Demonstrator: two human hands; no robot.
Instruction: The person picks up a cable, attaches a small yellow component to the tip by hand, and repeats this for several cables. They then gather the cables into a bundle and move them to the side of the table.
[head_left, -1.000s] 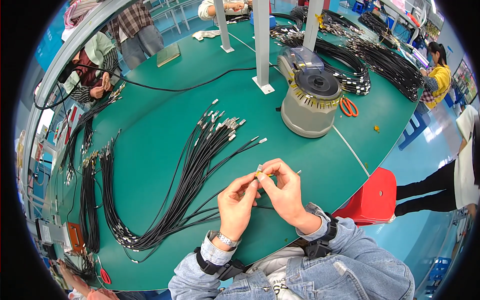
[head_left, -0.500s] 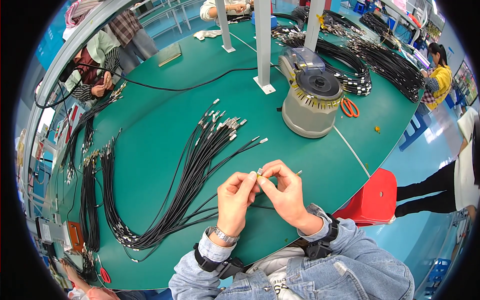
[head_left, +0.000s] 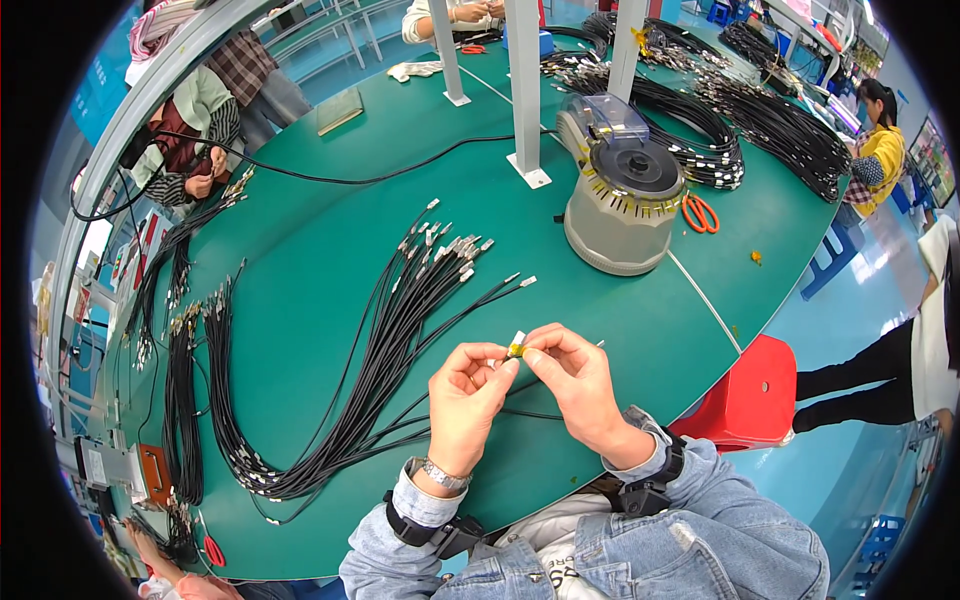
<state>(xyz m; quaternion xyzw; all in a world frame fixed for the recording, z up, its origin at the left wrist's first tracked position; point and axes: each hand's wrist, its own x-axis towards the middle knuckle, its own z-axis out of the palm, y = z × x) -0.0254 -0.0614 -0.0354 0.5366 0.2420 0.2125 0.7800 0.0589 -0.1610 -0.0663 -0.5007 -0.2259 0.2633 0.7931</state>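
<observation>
— Since the desk (head_left: 330,290) is the biggest thing, start there: what covers it?

— Green mat all over, curved by the lens. I'll place everything from the grey round dispenser (head_left: 622,205) standing on it. Toward the person and to the left of that dispenser lies the big cable bundle (head_left: 385,350), black wires fanned out with metal terminals at the far ends, looping back at the near end. Further left of the dispenser, by the desk's edge, more cable bunches (head_left: 180,400) hang in dark strands.

— And beside the dispenser?

— Orange-handled scissors (head_left: 700,212) just to its right. A white post (head_left: 525,90) stands just behind it. A red stool (head_left: 750,395) sits off the desk, nearer the person and right of the dispenser.

— Now the hands.

— Both are nearer the person than the dispenser, slightly left of it, raised over the desk's near edge. Left hand (head_left: 462,405) has thumb and forefinger pinched on the wire behind a small terminal (head_left: 516,345). Right hand (head_left: 578,385) pinches the same piece from the other side, fingertips meeting the left ones.

— The terminal itself?

— A small white end with a yellow band, clamped between both sets of fingers, a thin black wire (head_left: 540,414) trailing below the hands.
</observation>
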